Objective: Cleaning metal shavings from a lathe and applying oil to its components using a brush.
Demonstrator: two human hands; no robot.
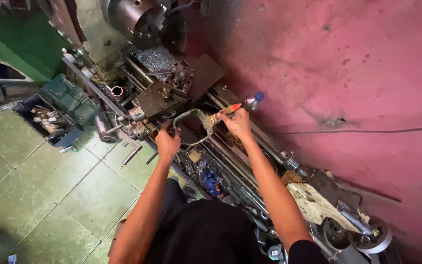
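We see a grey, rounded-rectangular metal frame (pixel 190 126) held over the bed of a grimy metal lathe (pixel 230 161), roughly at the centre of the view. Our left hand (pixel 167 143) grips its lower-left edge at about seven o'clock of the frame, fingers curled tight around the metal. Our right hand (pixel 239 123), at three o'clock of the frame, has its fingers pinched around a flat paintbrush with a red-and-wood handle (pixel 222 114), whose bristles touch the frame's right side. Just beyond the brush, at one o'clock, stands a clear plastic bottle with a blue cap (pixel 254 100) against the stained pink wall (pixel 357 88). At eleven o'clock sits the steel lathe chuck (pixel 140 22), and at nine o'clock an open green toolbox (pixel 57 110) rests on the green tiled floor (pixel 40 186). We judge that the frame, held by one hand only, could twist or slip under the brush's push and drop among the slideways; the brushing elbow could also knock the bottle over, and sharp swarf lying around the carriage could cut our bare hands.
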